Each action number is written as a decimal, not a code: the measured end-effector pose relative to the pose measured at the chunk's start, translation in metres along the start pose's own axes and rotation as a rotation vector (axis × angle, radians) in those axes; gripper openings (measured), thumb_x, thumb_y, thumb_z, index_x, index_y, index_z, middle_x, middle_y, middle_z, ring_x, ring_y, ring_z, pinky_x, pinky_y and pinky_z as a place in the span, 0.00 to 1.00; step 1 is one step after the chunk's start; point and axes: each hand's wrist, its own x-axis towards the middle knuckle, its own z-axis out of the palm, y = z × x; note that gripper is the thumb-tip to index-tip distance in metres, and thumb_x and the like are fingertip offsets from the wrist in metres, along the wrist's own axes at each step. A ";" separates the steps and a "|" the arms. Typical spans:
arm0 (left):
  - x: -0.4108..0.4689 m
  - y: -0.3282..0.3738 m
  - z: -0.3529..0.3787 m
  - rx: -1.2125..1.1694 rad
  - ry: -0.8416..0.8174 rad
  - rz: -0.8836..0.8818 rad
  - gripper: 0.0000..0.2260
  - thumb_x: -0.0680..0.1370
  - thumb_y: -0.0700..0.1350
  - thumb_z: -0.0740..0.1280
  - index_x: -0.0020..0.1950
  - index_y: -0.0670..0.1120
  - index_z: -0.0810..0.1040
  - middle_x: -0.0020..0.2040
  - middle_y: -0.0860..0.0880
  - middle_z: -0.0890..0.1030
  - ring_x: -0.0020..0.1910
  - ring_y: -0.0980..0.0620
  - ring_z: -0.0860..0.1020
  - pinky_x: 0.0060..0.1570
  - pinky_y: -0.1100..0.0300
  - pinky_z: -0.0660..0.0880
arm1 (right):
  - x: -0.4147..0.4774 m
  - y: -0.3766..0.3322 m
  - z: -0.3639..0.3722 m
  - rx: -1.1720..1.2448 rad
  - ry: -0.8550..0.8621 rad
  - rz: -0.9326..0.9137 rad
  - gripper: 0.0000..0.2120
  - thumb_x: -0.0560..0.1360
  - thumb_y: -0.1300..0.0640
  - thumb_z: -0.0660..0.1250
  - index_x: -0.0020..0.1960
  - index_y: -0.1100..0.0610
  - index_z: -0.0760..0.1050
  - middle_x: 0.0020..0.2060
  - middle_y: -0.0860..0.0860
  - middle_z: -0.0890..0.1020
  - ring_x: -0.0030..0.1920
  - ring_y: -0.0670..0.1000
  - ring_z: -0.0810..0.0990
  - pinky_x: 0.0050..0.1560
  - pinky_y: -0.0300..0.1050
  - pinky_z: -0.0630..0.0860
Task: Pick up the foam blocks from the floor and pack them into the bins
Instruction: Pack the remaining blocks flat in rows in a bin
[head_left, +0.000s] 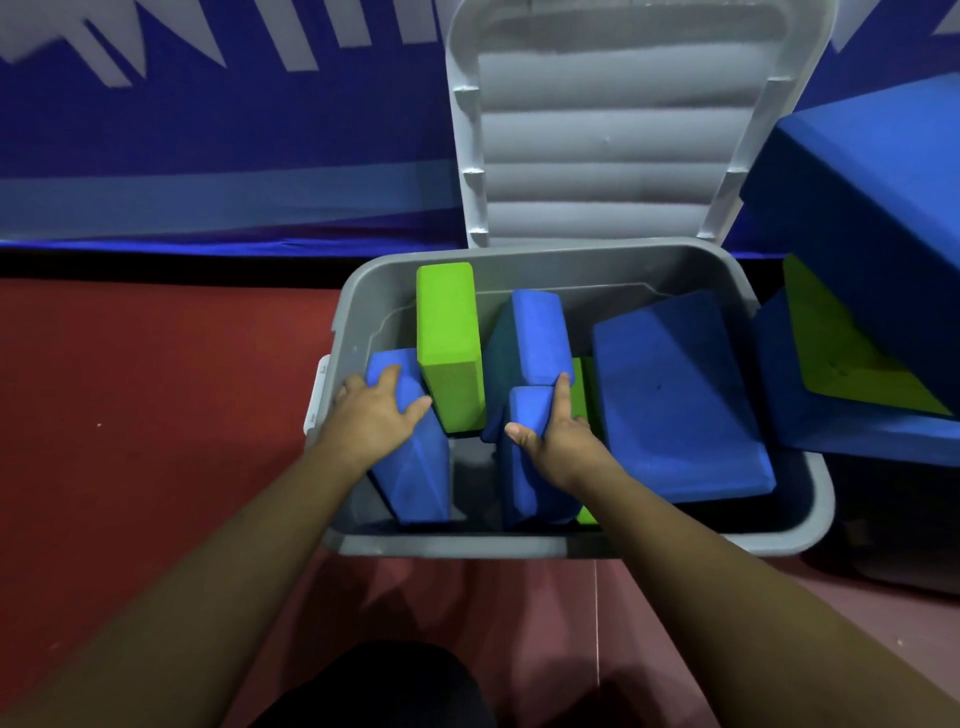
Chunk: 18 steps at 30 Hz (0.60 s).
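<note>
Filling most of the view, the grey bin (519, 546) stands on the red floor (156, 415) with its lid (597, 130) tipped up behind; a heap of blocks (872, 208) leans just beside its right wall. Inside, a wide blue block (675, 405) and an upright green block (449, 343) crowd the room. The foam looks light and squashy, best clasped across its narrow sides. The left hand (379, 410) grips the left blue block (415, 467) at its top, fingers wrapped over it. The right hand (556, 436) pinches the middle blue block (524, 478) between thumb and fingers.
</note>
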 end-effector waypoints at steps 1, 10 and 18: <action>-0.006 0.001 0.002 0.038 -0.014 0.010 0.32 0.77 0.62 0.64 0.75 0.49 0.60 0.64 0.32 0.69 0.66 0.33 0.69 0.66 0.48 0.67 | 0.002 0.001 -0.001 -0.002 -0.004 0.000 0.47 0.78 0.35 0.60 0.78 0.48 0.29 0.71 0.70 0.64 0.65 0.65 0.73 0.62 0.52 0.69; -0.064 -0.011 -0.008 -0.034 0.075 0.023 0.34 0.68 0.60 0.72 0.67 0.54 0.60 0.52 0.42 0.63 0.56 0.36 0.70 0.59 0.48 0.71 | 0.001 0.000 -0.009 -0.060 0.004 0.012 0.48 0.78 0.36 0.61 0.79 0.51 0.30 0.68 0.66 0.69 0.64 0.64 0.74 0.62 0.55 0.72; -0.056 -0.015 0.008 0.130 0.095 0.054 0.37 0.71 0.59 0.69 0.75 0.50 0.57 0.60 0.36 0.67 0.61 0.37 0.67 0.63 0.49 0.65 | -0.011 -0.015 -0.002 -0.157 0.006 0.055 0.57 0.73 0.41 0.71 0.78 0.53 0.27 0.73 0.66 0.60 0.66 0.64 0.73 0.64 0.50 0.69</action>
